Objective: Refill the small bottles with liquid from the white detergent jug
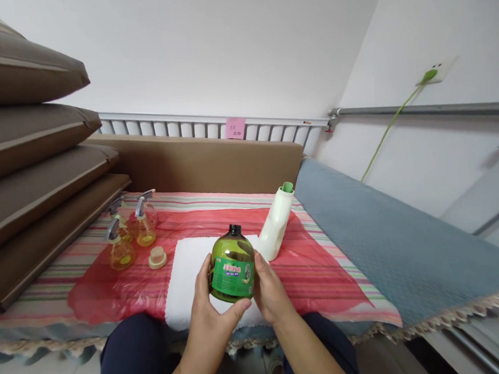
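Between both hands is a round green translucent bottle [231, 257] with a black neck and a green label facing me. My left hand [212, 317] grips its left side and underside, thumb along the bottom. Against its right side my right hand [270, 292] is closed, its fingertips partly hidden behind. The bottle is tilted slightly, above a white cloth [183, 278]. Just beyond my right hand stands a pale bottle [275, 225] with a green spout. A cream cap [157, 257] lies left of the cloth.
Several clear spray bottles [145, 230] with yellow liquid stand at left on red plastic sheeting [325, 267] over a striped cloth. Stacked brown cushions [24, 130] rise at far left. A radiator [175, 126] with a pink note [235, 128] lines the wall. A green cord [391, 124] hangs right.
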Motion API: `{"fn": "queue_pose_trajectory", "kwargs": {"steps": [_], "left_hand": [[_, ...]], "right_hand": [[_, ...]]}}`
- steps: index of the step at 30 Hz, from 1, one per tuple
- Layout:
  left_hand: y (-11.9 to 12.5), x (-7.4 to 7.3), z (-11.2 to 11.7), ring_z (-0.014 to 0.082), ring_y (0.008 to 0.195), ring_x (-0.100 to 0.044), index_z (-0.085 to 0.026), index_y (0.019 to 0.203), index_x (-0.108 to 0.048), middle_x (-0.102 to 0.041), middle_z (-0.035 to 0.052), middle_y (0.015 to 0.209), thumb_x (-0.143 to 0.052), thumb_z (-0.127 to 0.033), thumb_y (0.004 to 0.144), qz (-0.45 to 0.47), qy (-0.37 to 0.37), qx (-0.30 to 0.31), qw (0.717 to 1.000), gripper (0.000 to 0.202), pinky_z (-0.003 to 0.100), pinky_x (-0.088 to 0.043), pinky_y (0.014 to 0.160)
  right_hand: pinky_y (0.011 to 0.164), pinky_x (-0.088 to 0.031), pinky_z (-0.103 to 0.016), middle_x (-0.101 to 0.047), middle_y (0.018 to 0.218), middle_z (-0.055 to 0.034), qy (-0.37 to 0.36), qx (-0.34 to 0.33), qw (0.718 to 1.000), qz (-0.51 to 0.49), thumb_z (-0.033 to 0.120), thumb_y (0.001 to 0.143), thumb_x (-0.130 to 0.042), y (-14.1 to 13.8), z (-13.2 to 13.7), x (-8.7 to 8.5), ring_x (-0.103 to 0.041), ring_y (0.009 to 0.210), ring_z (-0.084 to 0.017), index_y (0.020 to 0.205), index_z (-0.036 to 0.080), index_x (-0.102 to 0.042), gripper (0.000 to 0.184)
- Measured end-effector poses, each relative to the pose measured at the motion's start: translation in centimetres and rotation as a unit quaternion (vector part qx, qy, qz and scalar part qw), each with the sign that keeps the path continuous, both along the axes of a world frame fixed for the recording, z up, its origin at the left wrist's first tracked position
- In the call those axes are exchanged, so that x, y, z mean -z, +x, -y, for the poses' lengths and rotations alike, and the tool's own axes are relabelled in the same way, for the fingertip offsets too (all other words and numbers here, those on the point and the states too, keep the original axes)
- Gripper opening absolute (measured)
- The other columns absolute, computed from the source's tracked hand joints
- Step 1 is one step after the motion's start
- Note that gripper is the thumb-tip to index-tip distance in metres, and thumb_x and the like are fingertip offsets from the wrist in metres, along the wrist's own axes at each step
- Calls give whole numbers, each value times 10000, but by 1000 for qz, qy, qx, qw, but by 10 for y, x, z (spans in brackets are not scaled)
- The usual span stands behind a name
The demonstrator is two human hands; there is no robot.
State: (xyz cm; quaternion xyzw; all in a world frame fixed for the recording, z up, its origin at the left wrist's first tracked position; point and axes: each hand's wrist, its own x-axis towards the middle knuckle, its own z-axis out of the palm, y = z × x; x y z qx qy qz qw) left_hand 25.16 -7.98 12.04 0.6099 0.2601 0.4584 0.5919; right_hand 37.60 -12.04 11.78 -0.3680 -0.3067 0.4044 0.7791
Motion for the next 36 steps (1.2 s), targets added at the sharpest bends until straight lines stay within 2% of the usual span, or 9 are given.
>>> {"fn": "queue_pose_trajectory", "kwargs": {"steps": [8, 14, 19, 23, 26, 29, 36], "left_hand": [[5, 2, 2, 334, 1275, -394, -235, 1286, -458, -478, 99, 1338, -828, -164, 496, 38, -12, -57, 998, 875, 446, -259, 1091], [1, 1, -1, 324, 1296, -377, -243, 1301, -439, -448, 96, 1373, -830, -194, 523, 19, -21, -18, 999, 872, 427, -276, 1093], [1, 4, -4, 311, 1305, -368, -239, 1341, -361, -401, 105, 1410, -814, -230, 572, 8, -23, 9, 1000, 892, 407, -307, 1079], [4, 6, -8, 316, 1274, -407, -224, 1333, -341, -393, 124, 1412, -795, -281, 607, 36, -56, 42, 997, 859, 398, -367, 1036], [5, 6, -9, 313, 1249, -438, -223, 1316, -357, -414, 120, 1398, -789, -306, 610, 61, -85, 53, 993, 832, 366, -421, 981], [6, 5, -10, 309, 1225, -465, -228, 1296, -392, -468, 103, 1364, -784, -318, 608, 79, -106, 61, 989, 797, 335, -461, 928], [8, 5, -11, 295, 1128, -549, -212, 1238, -465, -582, 94, 1249, -800, -322, 569, 128, -144, 64, 979, 756, 335, -495, 872]], "right_hand": [[1024, -364, -488, -571, 1263, -93, -7, -5, 1000, -7, 515, 888, -480, -1, -2, 1, -507, 1177, -277, 1211, 195, -561, 462], [1007, -382, -475, -596, 1225, -102, -10, -2, 1000, -5, 523, 875, -503, -1, -2, -1, -531, 1147, -279, 1189, 195, -580, 460], [1012, -375, -476, -595, 1224, -89, -13, 16, 1000, 14, 514, 869, -521, 0, -3, -1, -522, 1153, -274, 1193, 205, -572, 451], [1029, -364, -442, -583, 1243, -62, -26, 40, 998, 31, 492, 861, -551, 2, -3, 1, -492, 1188, -252, 1195, 229, -566, 426], [1006, -392, -426, -569, 1263, -46, -39, 49, 997, 45, 493, 853, -563, 2, 0, 0, -490, 1188, -245, 1198, 255, -562, 419], [1029, -371, -417, -569, 1263, -35, -45, 59, 995, 65, 479, 855, -566, 1, 1, -2, -484, 1195, -234, 1201, 264, -560, 408], [1057, -338, -409, -563, 1274, -31, -63, 77, 991, 88, 464, 852, -575, 0, 3, -5, -466, 1214, -231, 1213, 256, -557, 417]]}}
